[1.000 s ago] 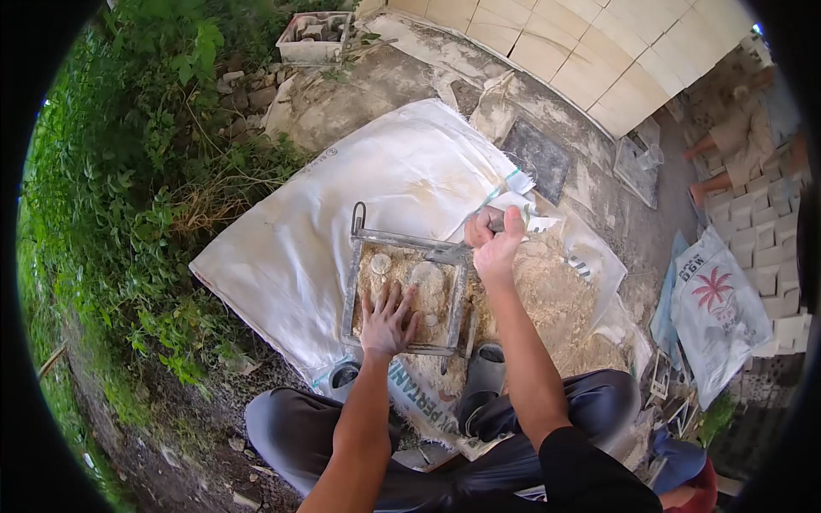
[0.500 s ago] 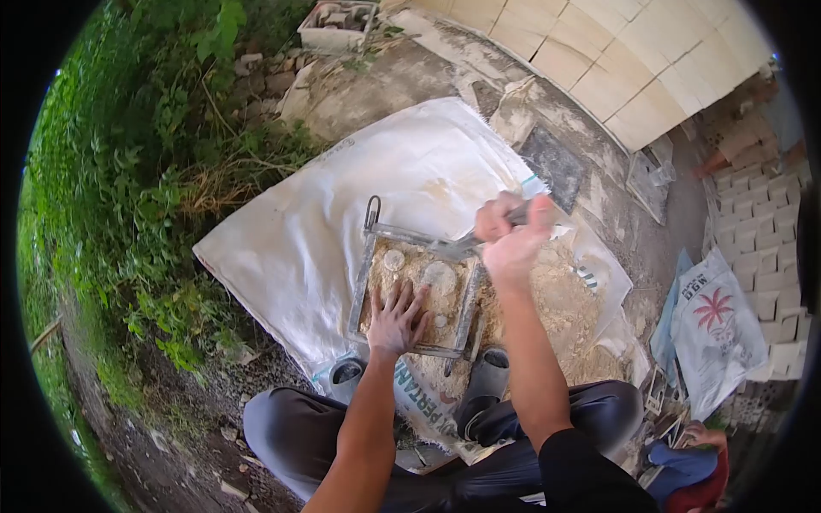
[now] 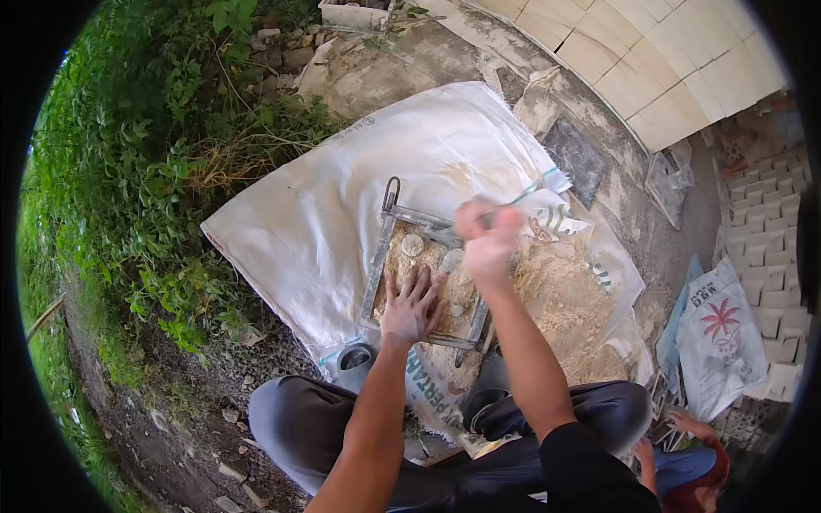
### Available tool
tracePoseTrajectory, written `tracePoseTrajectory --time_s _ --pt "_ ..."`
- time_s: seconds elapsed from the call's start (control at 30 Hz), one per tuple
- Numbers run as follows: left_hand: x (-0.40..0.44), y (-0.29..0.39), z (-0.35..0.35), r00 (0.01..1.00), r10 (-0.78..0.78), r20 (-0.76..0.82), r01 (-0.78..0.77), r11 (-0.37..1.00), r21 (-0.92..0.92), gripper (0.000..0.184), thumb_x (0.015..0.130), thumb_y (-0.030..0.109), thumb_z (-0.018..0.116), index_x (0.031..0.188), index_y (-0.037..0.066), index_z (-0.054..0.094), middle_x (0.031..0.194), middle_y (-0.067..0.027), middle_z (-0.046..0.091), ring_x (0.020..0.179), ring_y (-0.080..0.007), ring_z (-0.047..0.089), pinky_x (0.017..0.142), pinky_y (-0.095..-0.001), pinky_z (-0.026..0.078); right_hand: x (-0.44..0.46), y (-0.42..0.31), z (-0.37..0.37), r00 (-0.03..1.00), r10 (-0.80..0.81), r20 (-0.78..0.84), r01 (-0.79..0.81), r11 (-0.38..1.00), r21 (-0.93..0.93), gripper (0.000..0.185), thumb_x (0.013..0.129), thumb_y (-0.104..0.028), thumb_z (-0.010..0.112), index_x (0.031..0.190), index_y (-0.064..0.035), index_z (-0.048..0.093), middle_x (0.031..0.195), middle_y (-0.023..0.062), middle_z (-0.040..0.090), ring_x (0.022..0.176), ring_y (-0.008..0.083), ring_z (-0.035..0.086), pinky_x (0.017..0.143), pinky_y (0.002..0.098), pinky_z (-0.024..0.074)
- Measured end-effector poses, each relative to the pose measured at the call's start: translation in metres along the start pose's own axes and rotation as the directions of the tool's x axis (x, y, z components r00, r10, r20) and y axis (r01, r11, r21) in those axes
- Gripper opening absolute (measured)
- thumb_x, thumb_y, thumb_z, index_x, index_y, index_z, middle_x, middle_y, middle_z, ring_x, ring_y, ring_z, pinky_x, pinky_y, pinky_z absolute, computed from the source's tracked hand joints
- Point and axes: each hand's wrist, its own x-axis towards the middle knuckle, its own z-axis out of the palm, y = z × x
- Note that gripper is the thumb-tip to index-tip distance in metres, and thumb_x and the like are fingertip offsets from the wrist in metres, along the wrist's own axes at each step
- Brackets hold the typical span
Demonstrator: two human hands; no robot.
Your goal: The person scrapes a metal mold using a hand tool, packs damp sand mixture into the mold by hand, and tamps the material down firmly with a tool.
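Observation:
A rectangular metal frame [image 3: 374, 275] lies on a white woven sack [image 3: 299, 197], packed with pale, crumbly sand [image 3: 399, 262]. Several round, flat pale pieces sit in its surface, among them a disc [image 3: 412, 245] near the top left corner. My left hand [image 3: 410, 308] rests on the sand inside the frame, palm down with fingers spread. Above the frame's right side, my right hand [image 3: 490, 244] is closed around a grey metal tool [image 3: 440, 229]. Motion blurs that hand, and the tool's exact kind cannot be made out.
Loose sand [image 3: 556, 299] is heaped right of the frame. A grey cup-like container [image 3: 355, 363] stands near my left knee. Green plants [image 3: 162, 197] border the left. At right are a printed sack [image 3: 718, 333], stacked pale blocks [image 3: 770, 231] and another person [image 3: 697, 470].
My right hand has moved slightly left and the tool has swung over the frame's upper edge. My left hand stays on the sand. The whole view has shifted a little.

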Motion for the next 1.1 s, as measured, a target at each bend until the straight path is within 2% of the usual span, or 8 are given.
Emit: tracePoseTrajectory --time_s 0.1,0.17,0.33,0.63,0.73,0.8,0.97,1.1 --pt "0.001 0.003 -0.004 1.000 -0.009 -0.001 0.009 1.000 0.010 0.052 0.091 0.041 0.047 0.139 0.024 0.038 0.136 -0.0090 0.045 0.130 -0.0268 0.037 0.109 -0.0568 0.018 0.006 0.004 0.010 0.998 -0.041 0.049 0.047 0.992 -0.121 0.069 0.091 -0.062 0.036 0.049 -0.0076 0.029 0.046 -0.0029 0.024 0.043 0.0089 0.023 0.041 0.0274 0.0172" --pt "0.000 0.003 -0.002 0.999 -0.004 0.035 0.003 1.000 0.016 0.053 0.092 0.042 0.044 0.141 0.025 0.034 0.138 -0.0085 0.042 0.132 -0.0265 0.034 0.109 -0.0569 0.017 0.017 -0.007 0.014 0.988 0.136 -0.066 -0.135 0.991 0.019 0.066 0.092 -0.057 0.038 0.050 -0.0070 0.029 0.047 -0.0023 0.025 0.043 0.0088 0.024 0.042 0.0272 0.0175" --pt "-0.001 0.000 0.002 0.999 -0.020 0.039 0.020 1.000 -0.019 0.053 0.093 0.043 0.041 0.143 0.026 0.031 0.139 -0.0081 0.042 0.133 -0.0262 0.033 0.109 -0.0582 0.016 0.015 -0.015 0.016 0.993 0.003 -0.120 0.014 0.990 0.143 0.067 0.090 -0.060 0.040 0.050 -0.0077 0.026 0.047 -0.0005 0.025 0.042 0.0097 0.023 0.042 0.0276 0.0153" --pt "-0.003 0.000 0.003 1.000 -0.018 0.025 0.018 1.000 -0.015 0.052 0.092 0.041 0.045 0.141 0.026 0.034 0.136 -0.0078 0.045 0.130 -0.0251 0.036 0.109 -0.0569 0.018 0.025 -0.056 0.009 0.991 0.094 -0.099 -0.075 0.982 0.176 0.070 0.086 -0.065 0.043 0.048 -0.0099 0.024 0.047 -0.0035 0.020 0.041 0.0089 0.021 0.042 0.0272 0.0112" --pt "0.000 0.002 -0.001 0.995 0.002 -0.098 -0.005 1.000 -0.026 0.052 0.087 0.038 0.053 0.135 0.020 0.043 0.126 -0.0091 0.050 0.123 -0.0270 0.043 0.106 -0.0542 0.024 0.007 -0.002 0.005 0.992 0.068 -0.104 -0.066 0.998 0.024 0.068 0.089 -0.061 0.040 0.048 -0.0093 0.027 0.045 -0.0037 0.027 0.040 0.0082 0.023 0.040 0.0271 0.0146" --pt "-0.002 0.003 0.000 0.997 0.013 -0.081 -0.016 0.999 -0.031 0.052 0.087 0.038 0.053 0.133 0.016 0.043 0.125 -0.0092 0.051 0.122 -0.0272 0.044 0.106 -0.0538 0.025 -0.004 0.013 0.010 0.994 -0.085 0.070 0.093 0.989 -0.111 0.066 0.093 -0.056 0.036 0.049 -0.0074 0.029 0.045 -0.0019 0.030 0.040 0.0083 0.024 0.040 0.0275 0.0167" --pt "-0.002 -0.001 0.005 0.999 -0.007 -0.053 0.003 0.996 -0.085 0.044 0.087 0.038 0.054 0.120 0.009 0.049 0.121 -0.0086 0.052 0.121 -0.0267 0.044 0.105 -0.0516 0.026 0.015 -0.022 0.012 0.999 0.036 0.002 -0.036 0.994 -0.100 0.069 0.091 -0.060 0.036 0.049 -0.0063 0.028 0.045 -0.0010 0.030 0.040 0.0098 0.023 0.040 0.0278 0.0151" --pt "-0.004 -0.002 0.008 0.998 0.001 -0.064 -0.006 0.997 -0.077 0.039 0.086 0.038 0.055 0.113 0.009 0.052 0.120 -0.0081 0.052 0.120 -0.0264 0.044 0.105 -0.0516 0.027 0.006 -0.020 0.001 1.000 0.022 0.018 -0.024 0.996 0.089 0.070 0.088 -0.064 0.039 0.049 -0.0081 0.026 0.047 -0.0014 0.024 0.041 0.0095 0.021 0.042 0.0279 0.0103"
